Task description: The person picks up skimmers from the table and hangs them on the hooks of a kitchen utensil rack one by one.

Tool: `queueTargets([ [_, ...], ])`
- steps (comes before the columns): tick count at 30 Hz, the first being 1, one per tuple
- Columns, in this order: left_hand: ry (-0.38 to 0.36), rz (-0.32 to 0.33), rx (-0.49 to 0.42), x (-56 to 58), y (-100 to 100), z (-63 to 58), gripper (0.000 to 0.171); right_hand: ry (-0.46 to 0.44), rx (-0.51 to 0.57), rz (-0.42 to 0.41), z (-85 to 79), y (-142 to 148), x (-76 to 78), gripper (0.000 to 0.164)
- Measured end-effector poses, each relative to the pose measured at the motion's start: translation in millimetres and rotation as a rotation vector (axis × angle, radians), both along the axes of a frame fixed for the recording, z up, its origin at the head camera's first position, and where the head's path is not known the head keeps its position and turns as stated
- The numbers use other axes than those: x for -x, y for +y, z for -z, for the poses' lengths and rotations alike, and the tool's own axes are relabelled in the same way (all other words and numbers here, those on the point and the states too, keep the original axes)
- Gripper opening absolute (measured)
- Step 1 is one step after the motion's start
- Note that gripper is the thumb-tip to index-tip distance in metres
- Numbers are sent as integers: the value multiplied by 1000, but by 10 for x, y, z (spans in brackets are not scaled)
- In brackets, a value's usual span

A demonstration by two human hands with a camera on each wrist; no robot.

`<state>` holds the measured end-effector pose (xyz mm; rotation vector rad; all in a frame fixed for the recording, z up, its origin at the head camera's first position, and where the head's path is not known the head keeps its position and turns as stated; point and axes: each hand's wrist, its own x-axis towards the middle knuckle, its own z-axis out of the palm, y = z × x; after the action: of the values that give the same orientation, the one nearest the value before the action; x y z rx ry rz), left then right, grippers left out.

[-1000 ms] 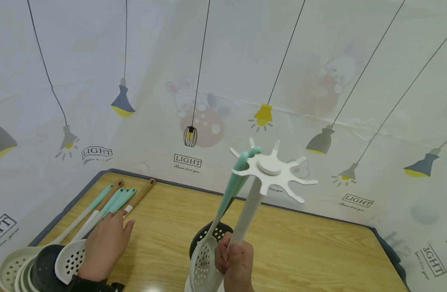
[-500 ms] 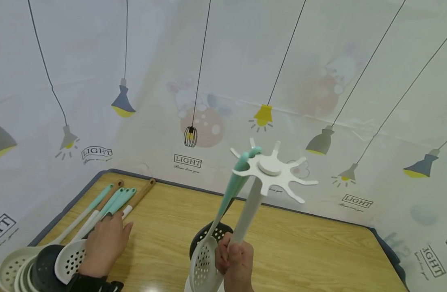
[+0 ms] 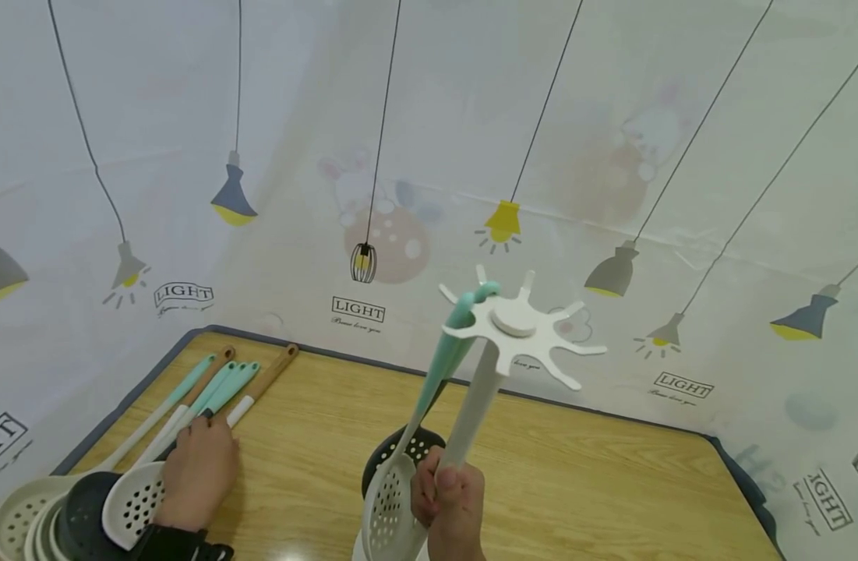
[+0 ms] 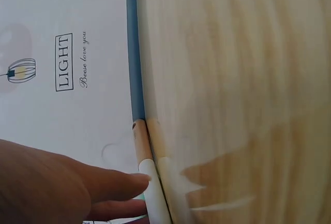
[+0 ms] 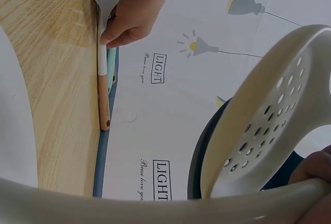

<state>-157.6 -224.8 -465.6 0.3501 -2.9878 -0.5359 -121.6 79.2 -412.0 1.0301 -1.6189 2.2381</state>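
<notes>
In the head view, my left hand point(image 3: 200, 471) lies over a row of kitchen utensils at the left. Its thumb and fingers reach to the shaft of a white slotted spoon point(image 3: 134, 502) with a wooden handle point(image 4: 142, 141); the thumb and visible fingers are fairly straight. My right hand point(image 3: 451, 502) grips the grey pole of a white utensil stand point(image 3: 516, 327) with a star-shaped top. Hanging from the stand are a pale slotted spoon point(image 3: 392, 499) with a mint handle and, behind it, a black skimmer point(image 3: 420, 444). The stand's base point(image 5: 13, 131) is mostly hidden in the head view.
Left of my left hand lie more utensils, a black one point(image 3: 88, 514) and a cream skimmer point(image 3: 25, 506) among them, heads nearest me, with mint handles point(image 3: 238, 383) and wooden ones. A printed curtain point(image 3: 295, 156) rises behind the dark-edged wooden table point(image 3: 611, 475).
My left hand has slid back from the handles toward the utensil heads, with its thumb drawn closer to the fingers. My right hand and the stand have stayed in place.
</notes>
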Motion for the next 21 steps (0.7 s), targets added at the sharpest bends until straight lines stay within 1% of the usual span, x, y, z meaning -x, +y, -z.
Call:
queueTargets([
  [5, 32, 15, 13, -10, -16, 30, 19, 0, -5, 6, 5, -4, -1, 55],
  [8, 41, 18, 17, -2, -22, 30, 17, -10, -5, 7, 6, -3, -2, 55],
  [11, 46, 6, 17, 10, -26, 28, 18, -8, -3, 7, 6, -2, -1, 55],
  [14, 29, -8, 15, 22, -32, 24, 19, -2, 1, 8, 9, -3, 3, 55],
  [19, -36, -31, 12, 37, -39, -1, 24, 18, 5, 7, 17, -7, 12, 56],
  [21, -49, -35, 10, 42, -40, -13, 26, 28, 2, 10, 19, -6, 14, 56],
])
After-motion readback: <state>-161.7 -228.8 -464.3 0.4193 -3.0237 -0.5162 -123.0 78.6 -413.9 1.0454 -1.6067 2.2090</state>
